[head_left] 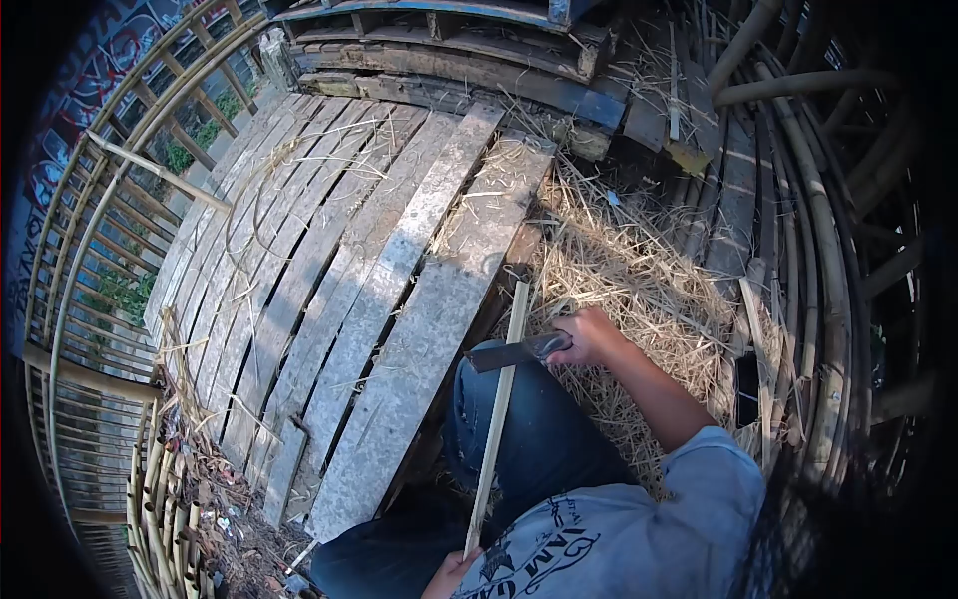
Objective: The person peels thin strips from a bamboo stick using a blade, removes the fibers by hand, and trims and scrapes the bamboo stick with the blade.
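My right hand (587, 337) is closed around the handle of a broad-bladed knife (499, 356). Its blade points left and lies across a long pale bamboo strip (493, 434), over my right knee. At the bottom of the view, my left hand (454, 573) grips the strip's lower end, partly cut off by the frame edge. The strip slants up past the knee, its top end beyond the blade. Whether the edge bites into the strip cannot be made out.
A low wooden slatted platform (399, 290) lies to my left. Shavings (639, 270) heap up on the ground at right. Pallets (449, 60) are stacked ahead. Cut bamboo poles (160, 509) stand at lower left, with a bamboo fence (100, 240) behind. Long poles (823, 299) line the right.
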